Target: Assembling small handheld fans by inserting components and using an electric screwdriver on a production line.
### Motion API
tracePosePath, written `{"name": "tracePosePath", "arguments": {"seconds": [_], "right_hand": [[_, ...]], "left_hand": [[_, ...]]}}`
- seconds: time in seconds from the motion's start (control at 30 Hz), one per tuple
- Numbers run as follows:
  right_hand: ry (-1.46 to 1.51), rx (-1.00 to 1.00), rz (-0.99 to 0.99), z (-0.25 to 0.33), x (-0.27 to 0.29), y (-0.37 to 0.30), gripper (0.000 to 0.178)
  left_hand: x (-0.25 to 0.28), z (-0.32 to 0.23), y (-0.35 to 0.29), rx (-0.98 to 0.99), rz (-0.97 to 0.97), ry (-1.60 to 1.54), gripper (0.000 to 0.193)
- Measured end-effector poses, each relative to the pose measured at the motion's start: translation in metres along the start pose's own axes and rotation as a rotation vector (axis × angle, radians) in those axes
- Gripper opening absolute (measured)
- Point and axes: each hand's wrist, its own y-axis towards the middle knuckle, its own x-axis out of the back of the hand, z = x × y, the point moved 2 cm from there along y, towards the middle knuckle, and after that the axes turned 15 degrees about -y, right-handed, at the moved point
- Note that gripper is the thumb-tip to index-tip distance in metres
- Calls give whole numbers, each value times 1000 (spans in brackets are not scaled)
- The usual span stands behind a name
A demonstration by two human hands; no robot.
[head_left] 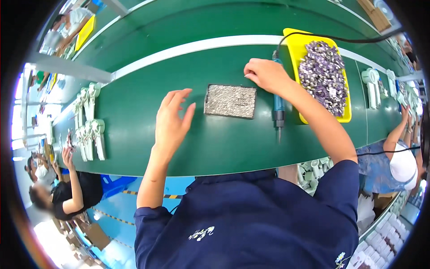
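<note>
My left hand (172, 117) hovers over the green bench to the left of a small black tray, its fingers and thumb apart and nothing between them. The tray's dark rim (229, 116) frames a dense fill of tiny silver pieces, which look like screws. Beyond the tray's right corner, my right hand (268, 74) is closed with fingers curled; whatever they pinch, if anything, is hidden. That hand and wrist cover part of a blue-green electric screwdriver (279, 105), lying with its bit pointing towards me.
At right, a yellow bin (293, 49) holds many small metal and purple parts. A black cable (358, 41) runs over it from the screwdriver. Pale green-white handheld housings (89, 130) stand in rows at left; more housings (371, 87) lie at right. Co-workers sit on both sides.
</note>
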Motion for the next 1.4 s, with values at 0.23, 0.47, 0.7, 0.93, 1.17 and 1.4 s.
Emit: {"name": "tracePosePath", "arguments": {"seconds": [0.23, 0.47, 0.7, 0.93, 1.17, 1.4], "right_hand": [[-72, 126, 72, 2, 2, 15, 18], [48, 215, 69, 4, -2, 15, 10], [139, 74, 50, 20, 30, -2, 11], [405, -199, -239, 54, 42, -56, 27], [135, -323, -363, 99, -27, -62, 61], [-169, -451, -312, 122, -41, -36, 82]], "left_hand": [[-32, 5, -18, 2, 56, -74, 35], [-66, -11, 4, -118, 147, -26, 36], [-71, -6, 2, -25, 100, 37, 40], [-87, -4, 17, 20, 189, 17, 40], [-48, 4, 34, -148, 198, 8, 56], [-33, 58, 28, -158, 423, 73, 108]]}}
